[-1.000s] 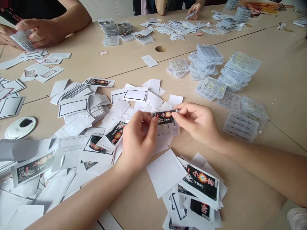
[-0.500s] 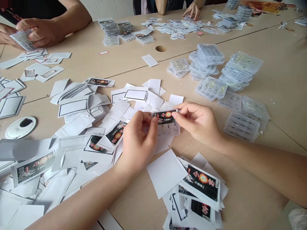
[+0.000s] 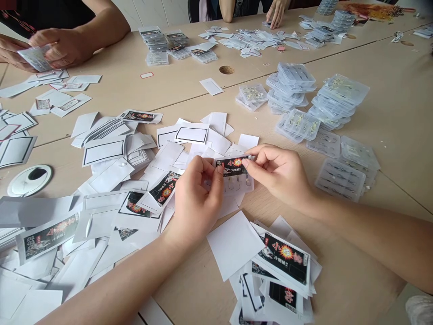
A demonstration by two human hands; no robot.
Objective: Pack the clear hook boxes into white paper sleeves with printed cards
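Note:
A small clear plastic box of fish hooks point(image 3: 239, 185) is held between my two hands, tilted toward me. Across its upper part lies a black printed label point(image 3: 232, 166) with red lettering. My left hand point(image 3: 201, 189) is closed on the box's left end, thumb on the label's left edge. With thumb and fingers, my right hand point(image 3: 279, 174) pinches the right end, its thumb pressing on the label. The fingers behind the box are partly hidden. Below my hands sits a pile of printed black labels point(image 3: 286, 257) with white backing paper.
Loose white paper slips point(image 3: 111, 216) cover the left side. Clear hook boxes point(image 3: 341, 97) stand stacked at right, with several flat boxes point(image 3: 340, 178) nearby. A co-worker's hands point(image 3: 56, 47) hold a box at upper left; another person's hand point(image 3: 277, 13) is across the table.
My hands and the box stay almost in place. The far person's hand has lifted and shifted slightly; the co-worker at left has turned their box a little.

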